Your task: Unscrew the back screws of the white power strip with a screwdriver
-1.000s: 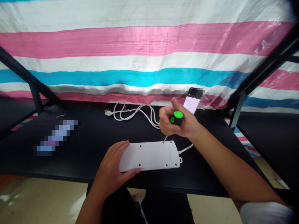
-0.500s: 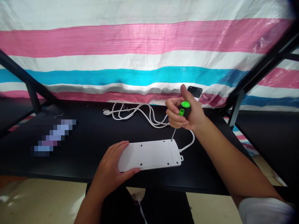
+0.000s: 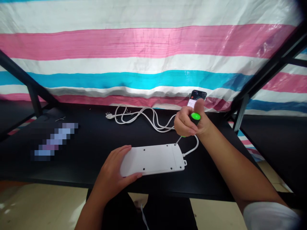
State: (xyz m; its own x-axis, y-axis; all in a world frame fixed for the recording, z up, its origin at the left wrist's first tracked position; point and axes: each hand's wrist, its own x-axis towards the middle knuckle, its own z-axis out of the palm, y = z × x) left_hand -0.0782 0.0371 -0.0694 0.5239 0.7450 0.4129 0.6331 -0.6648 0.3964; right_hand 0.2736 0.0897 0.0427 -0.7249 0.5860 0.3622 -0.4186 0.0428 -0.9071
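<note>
A white power strip (image 3: 155,158) lies with its screw-hole side up on the black table (image 3: 83,166). My left hand (image 3: 114,167) grips its left end, thumb along the near edge and fingers over the far edge. Wrapped in my right hand (image 3: 190,120) is a screwdriver with a black and green handle (image 3: 195,116). Its shaft slants down to the left, and the tip meets the hole at the strip's far right corner. A white cord (image 3: 193,148) leaves the strip's right end and passes behind my right hand.
Loops of the cord and its plug (image 3: 109,115) lie at the back of the table. A phone (image 3: 197,97) leans behind my right hand. A pixelated item (image 3: 56,140) is at the left. Black metal frame bars (image 3: 254,76) and a striped sheet (image 3: 134,41) stand around the table.
My right hand has moved slightly down and right and turned, with the screwdriver handle tilting further right. More of the phone shows. My left hand still grips the strip.
</note>
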